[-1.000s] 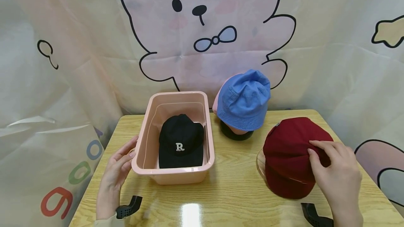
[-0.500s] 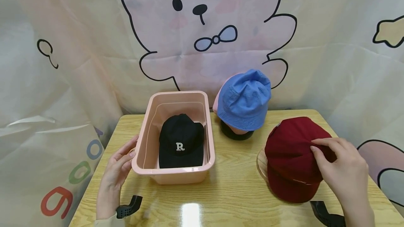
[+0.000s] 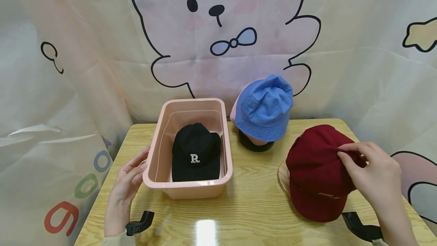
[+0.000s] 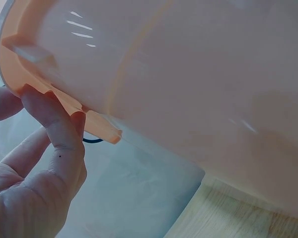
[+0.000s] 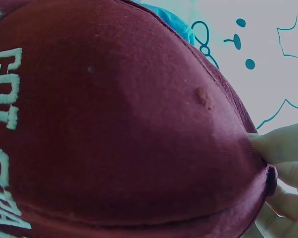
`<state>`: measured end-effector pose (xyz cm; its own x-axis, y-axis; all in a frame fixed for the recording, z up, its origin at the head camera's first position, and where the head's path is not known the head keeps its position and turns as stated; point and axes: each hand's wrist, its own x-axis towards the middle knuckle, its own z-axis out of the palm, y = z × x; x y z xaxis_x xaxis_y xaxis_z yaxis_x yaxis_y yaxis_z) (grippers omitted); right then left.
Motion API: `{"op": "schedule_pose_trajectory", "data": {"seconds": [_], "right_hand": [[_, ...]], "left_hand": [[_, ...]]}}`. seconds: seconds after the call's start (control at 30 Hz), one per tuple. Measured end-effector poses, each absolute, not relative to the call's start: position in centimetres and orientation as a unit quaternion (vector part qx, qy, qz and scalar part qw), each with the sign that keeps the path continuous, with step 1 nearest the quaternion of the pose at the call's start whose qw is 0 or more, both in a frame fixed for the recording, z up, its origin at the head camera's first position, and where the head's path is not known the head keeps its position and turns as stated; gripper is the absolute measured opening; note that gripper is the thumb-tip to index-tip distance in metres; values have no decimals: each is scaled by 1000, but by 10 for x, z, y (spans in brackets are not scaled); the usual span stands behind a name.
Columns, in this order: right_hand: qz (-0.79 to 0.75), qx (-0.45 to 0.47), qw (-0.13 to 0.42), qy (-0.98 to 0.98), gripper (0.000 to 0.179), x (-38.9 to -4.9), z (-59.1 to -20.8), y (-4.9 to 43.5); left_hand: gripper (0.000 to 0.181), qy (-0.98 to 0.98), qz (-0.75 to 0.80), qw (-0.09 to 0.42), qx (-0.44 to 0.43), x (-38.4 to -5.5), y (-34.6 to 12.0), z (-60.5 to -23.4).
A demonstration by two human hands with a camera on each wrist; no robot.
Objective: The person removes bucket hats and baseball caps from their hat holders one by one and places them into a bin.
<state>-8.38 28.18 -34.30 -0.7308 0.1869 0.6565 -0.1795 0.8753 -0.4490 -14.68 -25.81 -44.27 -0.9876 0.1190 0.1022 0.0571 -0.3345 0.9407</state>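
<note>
A dark red cap (image 3: 321,174) is at the right of the head view, its brim toward the near edge. My right hand (image 3: 379,174) pinches a fold of its crown between thumb and fingers. In the right wrist view, pale raised letters run along the front of the red cap (image 5: 119,119). My left hand (image 3: 124,185) grips the left rim of a pink plastic basin (image 3: 187,191). Fingers (image 4: 59,124) bend at the basin's rim (image 4: 39,82) in the left wrist view. A black cap (image 3: 196,151) with a white R lies in the basin.
Behind and right of the basin, a blue bucket hat (image 3: 264,109) sits with a pink hat edge behind it and a black rounded base (image 3: 250,143) beneath. A beige rounded edge (image 3: 283,175) shows left of the red cap. A printed curtain (image 3: 218,75) hangs behind the wooden table (image 3: 252,208).
My right hand has moved a little to the right and up, pulling the red cap's crown and shifting the cap slightly right. The left hand and basin look unmoved.
</note>
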Motion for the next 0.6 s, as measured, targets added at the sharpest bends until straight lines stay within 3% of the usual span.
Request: {"op": "schedule_pose_trajectory", "data": {"seconds": [0.6], "right_hand": [[249, 11, 374, -893, 18, -95, -331, 285]], "left_hand": [[44, 567, 818, 12, 100, -147, -258, -444]]}}
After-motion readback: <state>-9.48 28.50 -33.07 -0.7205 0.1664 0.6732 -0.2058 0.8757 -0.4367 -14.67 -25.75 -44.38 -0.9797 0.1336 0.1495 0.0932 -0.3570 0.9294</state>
